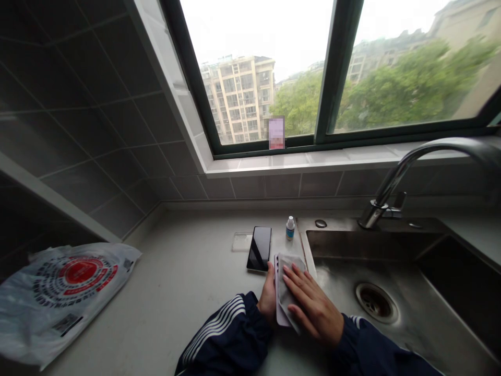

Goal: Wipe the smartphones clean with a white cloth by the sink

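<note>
**The right hand (pixel 313 305) lies flat on a grey cloth (pixel 291 266) at the edge of the sink (pixel 352 245)**

Its fingers are spread and open, pressing the cloth down onto a flat, pale lilac piece (pixel 279 303), possibly a phone case, though that is hard to tell. The left hand (pixel 268 300) is closed around that piece's edge, holding it upright-tilted against the sink's rim. Both dark, white-striped sleeves (pixel 219 334) reach in from below.

The pale tabletop (pixel 176 297) runs beneath them, with dark grey wall tiles (pixel 97 130) behind and a window (pixel 407 62) above, showing trees and apartment blocks.

Just beside the left hand lies a black phone (pixel 259 248), screen up, touching a clear plastic sheet (pixel 241 242). Beyond stands a small bottle (pixel 290 228). A chrome faucet (pixel 395 180) arches over the sink, and a printed plastic bag (pixel 66 297) lies well apart on the left.
</note>
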